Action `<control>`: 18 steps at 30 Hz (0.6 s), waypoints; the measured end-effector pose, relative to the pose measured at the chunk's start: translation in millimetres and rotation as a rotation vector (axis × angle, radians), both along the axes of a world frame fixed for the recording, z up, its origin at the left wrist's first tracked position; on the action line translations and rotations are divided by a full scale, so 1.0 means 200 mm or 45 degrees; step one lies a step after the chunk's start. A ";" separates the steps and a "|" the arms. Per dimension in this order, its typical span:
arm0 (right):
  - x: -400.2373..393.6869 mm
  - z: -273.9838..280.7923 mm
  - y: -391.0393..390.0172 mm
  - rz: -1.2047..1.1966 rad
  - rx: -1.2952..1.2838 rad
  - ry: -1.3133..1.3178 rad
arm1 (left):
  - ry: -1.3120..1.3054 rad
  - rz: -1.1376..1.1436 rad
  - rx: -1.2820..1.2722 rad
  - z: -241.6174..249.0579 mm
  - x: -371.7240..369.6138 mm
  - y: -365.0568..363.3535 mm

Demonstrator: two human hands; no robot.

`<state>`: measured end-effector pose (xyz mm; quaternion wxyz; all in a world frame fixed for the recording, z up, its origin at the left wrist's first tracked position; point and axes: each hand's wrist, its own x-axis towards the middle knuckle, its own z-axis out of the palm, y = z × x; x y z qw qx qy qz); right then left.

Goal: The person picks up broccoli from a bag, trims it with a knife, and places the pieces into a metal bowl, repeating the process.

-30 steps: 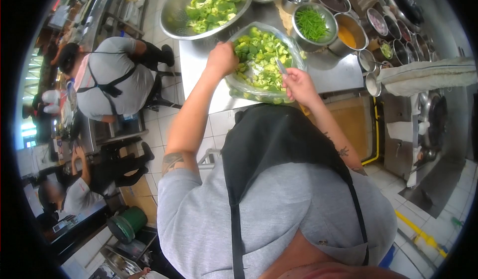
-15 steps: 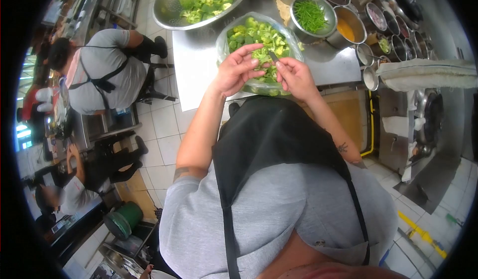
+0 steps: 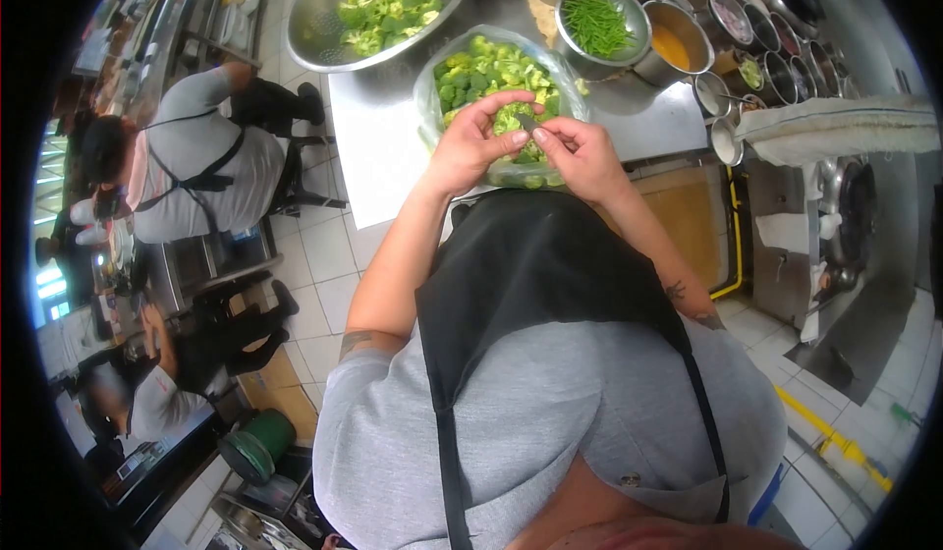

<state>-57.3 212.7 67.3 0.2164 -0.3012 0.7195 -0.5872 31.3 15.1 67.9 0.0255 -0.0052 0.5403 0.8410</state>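
Note:
My right hand (image 3: 582, 160) pinches a small knife (image 3: 527, 122), its short dark blade pointing toward my left hand. My left hand (image 3: 473, 149) curls around a broccoli floret (image 3: 507, 119), thumb tip close to the blade and index finger arched over the top. Both hands are above the near part of a clear plastic bag (image 3: 428, 108) full of broccoli florets (image 3: 483, 66). The bag lies open on a steel table (image 3: 368, 147). Behind it to the left, a large perforated colander (image 3: 312, 22) holds more broccoli (image 3: 395, 8).
Right of the bag stand a bowl of chopped green stalks (image 3: 597, 26) and a pot of orange liquid (image 3: 672, 49). Several more pots and a towel (image 3: 835, 130) line the right side. Two people in grey shirts (image 3: 201, 157) work on the left, near a green bin (image 3: 257, 446).
My hands have come closer together; the left thumb and fingers have closed in toward the knife blade. The view has shifted slightly, moving the table contents a little left.

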 end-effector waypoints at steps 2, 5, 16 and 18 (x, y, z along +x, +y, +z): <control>0.00 -0.03 -0.01 -0.055 -0.006 0.051 | 0.024 0.051 -0.084 0.02 0.00 0.02; 0.02 0.03 -0.02 -0.067 -0.004 0.129 | 0.075 0.114 -0.166 0.04 0.00 0.04; -0.07 0.05 0.01 0.195 0.029 -0.020 | 0.213 0.105 -0.095 0.02 -0.02 0.07; -0.08 0.05 0.00 0.214 0.007 0.033 | 0.152 0.085 -0.089 0.04 -0.01 0.06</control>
